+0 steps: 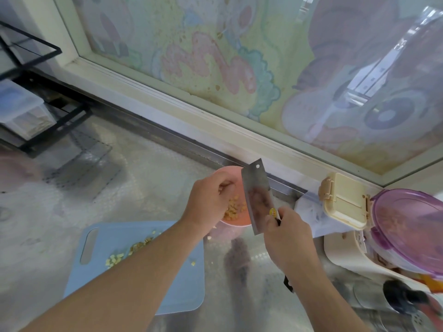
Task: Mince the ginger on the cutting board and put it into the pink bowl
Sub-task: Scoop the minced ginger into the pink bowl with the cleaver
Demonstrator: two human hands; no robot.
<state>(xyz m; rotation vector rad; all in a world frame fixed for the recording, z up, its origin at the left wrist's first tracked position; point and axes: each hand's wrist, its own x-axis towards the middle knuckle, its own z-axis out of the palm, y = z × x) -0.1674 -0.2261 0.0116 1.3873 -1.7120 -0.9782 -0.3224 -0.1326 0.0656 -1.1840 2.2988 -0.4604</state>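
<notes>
My left hand (211,200) hovers over the pink bowl (236,220) with its fingers curled, and ginger pieces (233,208) lie in the bowl beneath it. My right hand (287,238) grips the black handle of a cleaver (259,197), holding the blade upright beside the bowl's right rim. More chopped ginger (130,250) lies on the light blue cutting board (100,271) under my left forearm. A few bits (209,237) lie on the counter between board and bowl.
A cream lidded box (345,202) and a purple-lidded container (410,224) stand at the right on the metal counter (143,178). A black wire rack (36,111) with a plastic tub stands at the far left. A window frame runs along the counter's back edge.
</notes>
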